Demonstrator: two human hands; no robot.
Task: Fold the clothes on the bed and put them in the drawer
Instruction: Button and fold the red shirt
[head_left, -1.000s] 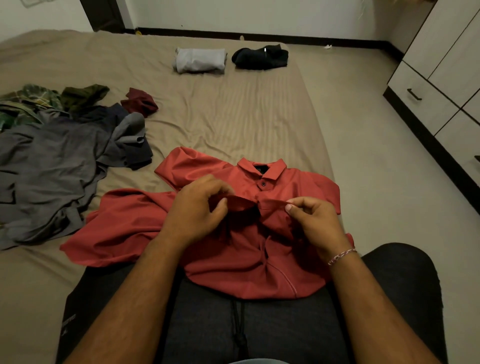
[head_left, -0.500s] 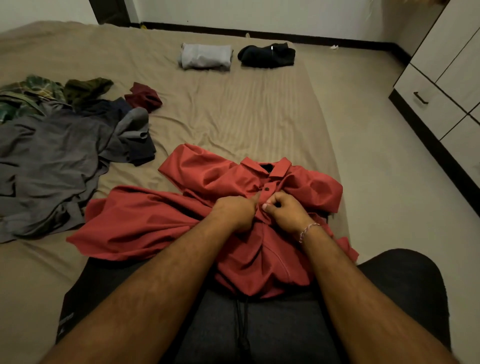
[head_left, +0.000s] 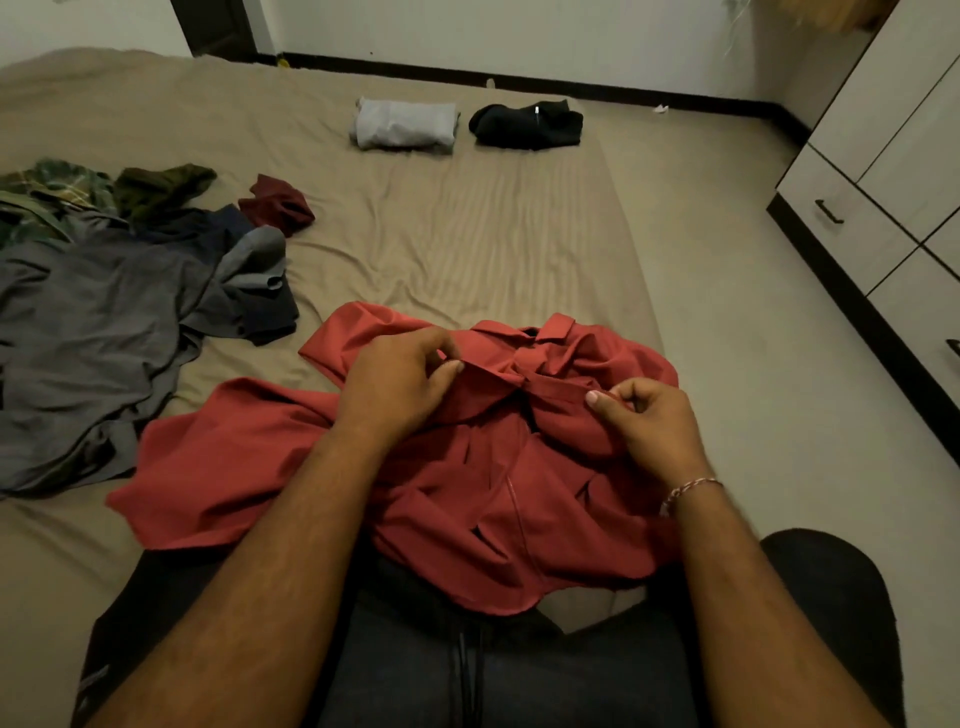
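Tan bedsheet (head_left: 467, 234) bears the crumpled red collared shirt (head_left: 467, 493), partly over my lap. My left hand (head_left: 400, 384) and right hand (head_left: 644, 421) each pinch its front placket. Judged step: straightening before folding; next, lay it flat.

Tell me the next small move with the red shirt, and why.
Probably pull the front placket taut and lay it flat. Both the left hand and the right hand pinch the red shirt just below its collar, and the cloth is bunched and creased.
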